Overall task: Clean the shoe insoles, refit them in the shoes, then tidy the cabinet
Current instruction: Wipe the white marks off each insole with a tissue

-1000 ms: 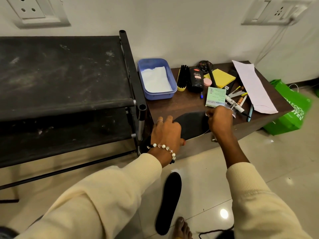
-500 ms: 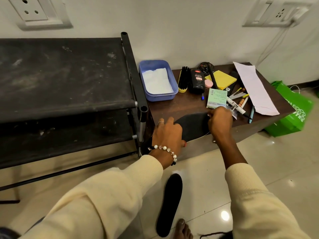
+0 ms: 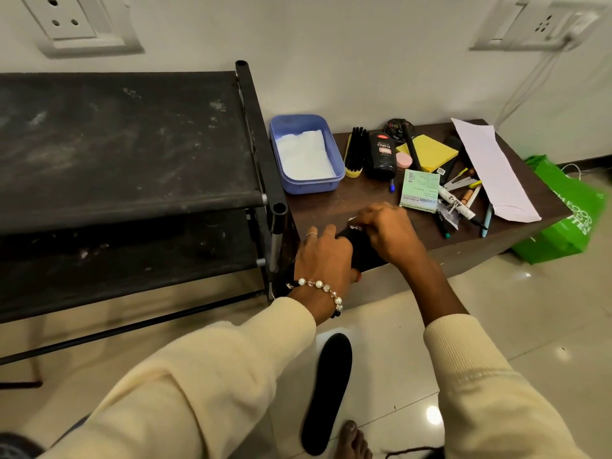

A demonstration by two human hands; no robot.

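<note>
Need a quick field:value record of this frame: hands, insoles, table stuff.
left hand: holds the insole on table at the table's front edge
right hand: rubs a white wipe on that insole
second insole: flat on the floor, near a bare foot
blue tub: white tissue inside, beside the black rack
polish bottle: lying beside the shoe brush

Black insole (image 3: pixel 359 251) flat on brown cabinet top (image 3: pixel 361 202), near edge; second black insole (image 3: pixel 328 392) flat on floor.
</note>
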